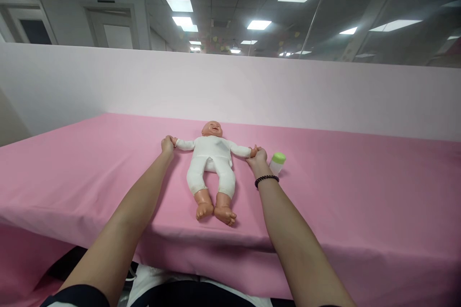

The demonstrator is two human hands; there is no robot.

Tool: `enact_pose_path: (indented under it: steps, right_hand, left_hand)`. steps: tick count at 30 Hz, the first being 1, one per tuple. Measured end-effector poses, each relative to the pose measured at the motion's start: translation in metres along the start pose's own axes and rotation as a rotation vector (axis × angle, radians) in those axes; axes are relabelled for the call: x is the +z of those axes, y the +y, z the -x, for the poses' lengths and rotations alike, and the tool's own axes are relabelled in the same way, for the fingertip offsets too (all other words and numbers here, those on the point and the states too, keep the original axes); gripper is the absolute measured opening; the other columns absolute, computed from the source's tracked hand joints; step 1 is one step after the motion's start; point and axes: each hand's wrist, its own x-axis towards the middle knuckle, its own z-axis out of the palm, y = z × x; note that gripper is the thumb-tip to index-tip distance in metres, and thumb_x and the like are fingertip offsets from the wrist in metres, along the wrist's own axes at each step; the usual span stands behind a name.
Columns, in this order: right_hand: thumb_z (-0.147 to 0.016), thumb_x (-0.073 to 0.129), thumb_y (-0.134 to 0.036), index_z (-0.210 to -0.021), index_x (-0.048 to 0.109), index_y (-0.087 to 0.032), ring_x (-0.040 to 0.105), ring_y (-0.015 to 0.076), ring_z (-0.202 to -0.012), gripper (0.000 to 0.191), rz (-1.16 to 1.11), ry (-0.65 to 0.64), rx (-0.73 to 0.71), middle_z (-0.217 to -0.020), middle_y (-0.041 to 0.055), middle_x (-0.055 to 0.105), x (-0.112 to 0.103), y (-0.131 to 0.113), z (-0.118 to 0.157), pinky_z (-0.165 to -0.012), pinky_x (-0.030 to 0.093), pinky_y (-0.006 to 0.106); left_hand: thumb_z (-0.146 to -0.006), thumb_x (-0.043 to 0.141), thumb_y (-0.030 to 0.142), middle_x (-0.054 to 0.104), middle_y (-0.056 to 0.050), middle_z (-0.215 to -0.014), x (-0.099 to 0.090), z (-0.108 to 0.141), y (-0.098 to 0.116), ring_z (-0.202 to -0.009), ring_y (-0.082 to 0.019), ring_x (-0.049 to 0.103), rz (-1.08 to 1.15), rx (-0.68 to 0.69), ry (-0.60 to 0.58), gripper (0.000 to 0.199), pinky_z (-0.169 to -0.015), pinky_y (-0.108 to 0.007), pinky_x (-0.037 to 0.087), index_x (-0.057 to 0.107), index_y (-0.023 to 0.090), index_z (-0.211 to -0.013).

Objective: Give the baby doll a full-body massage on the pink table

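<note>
A baby doll (211, 153) with a white cloth body lies on its back on the pink-covered table (360, 192), its head away from me and its bare feet toward me. Both its arms are stretched out sideways. At the left, my left hand (167, 145) is closed round one of the doll's hands. My right hand (258, 156) grips the doll's other hand, fingers curled at its palm. A black coiled band circles my right wrist. Just right of that hand stands a white bottle with a green cap (277, 163).
A low white partition (230, 86) runs behind the table, with glass above it reflecting ceiling lights. Two doors show at the upper left. The pink cloth hangs over the table's front edge near my lap.
</note>
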Motion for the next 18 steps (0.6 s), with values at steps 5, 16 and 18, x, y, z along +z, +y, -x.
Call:
enact_pose_path:
  steps: [5,16,18]
  right_hand:
    - [-0.085,0.039,-0.006,-0.075,0.035,-0.023,0.045,0.0077,-0.053,0.020,0.021,0.010,-0.001,-0.066,-0.0080,0.042,-0.0004,-0.0008,-0.0005,-0.059,0.053,0.020]
    - [-0.084,0.041,-0.011,-0.075,0.036,-0.023,0.050,0.0091,-0.058,0.016,0.074,0.012,0.001,-0.069,-0.0069,0.045,-0.0023,0.0018,-0.0015,-0.060,0.055,0.022]
    - [-0.084,0.039,-0.011,-0.075,0.037,-0.023,0.050,0.0084,-0.058,0.016,0.072,0.018,0.001,-0.070,-0.0069,0.045,-0.0020,0.0016,-0.0011,-0.060,0.055,0.021]
  left_hand:
    - [-0.079,0.055,0.019,0.029,0.004,-0.054,-0.0005,0.0033,0.0020,-0.048,-0.011,0.023,-0.099,0.008,0.030,0.035,-0.050,-0.028,0.024,0.027,0.023,-0.057]
    - [-0.081,0.053,0.021,0.027,0.004,-0.055,-0.0001,0.0048,0.0019,-0.049,-0.012,0.024,-0.166,0.029,0.024,0.036,-0.050,-0.028,0.025,0.026,0.023,-0.058]
    - [-0.082,0.053,0.022,0.028,0.004,-0.055,-0.0004,0.0050,0.0019,-0.049,-0.012,0.024,-0.174,0.023,0.030,0.035,-0.050,-0.028,0.026,0.028,0.023,-0.058]
